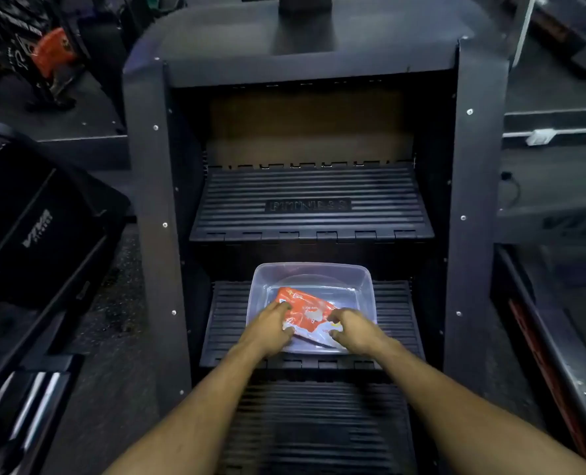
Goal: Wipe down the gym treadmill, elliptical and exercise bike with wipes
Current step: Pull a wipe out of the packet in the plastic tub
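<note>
Print on the wipes packet [305,311] is too blurred to read.

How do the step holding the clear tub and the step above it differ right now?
The lower step carries the clear tub with the orange wipes pack inside, where the left hand and right hand touch the pack; the upper step carries nothing. The upper step shows a raised nameplate in its middle; on the lower step that spot is covered by the tub. Both are black, ribbed, with notched front edges.
</note>
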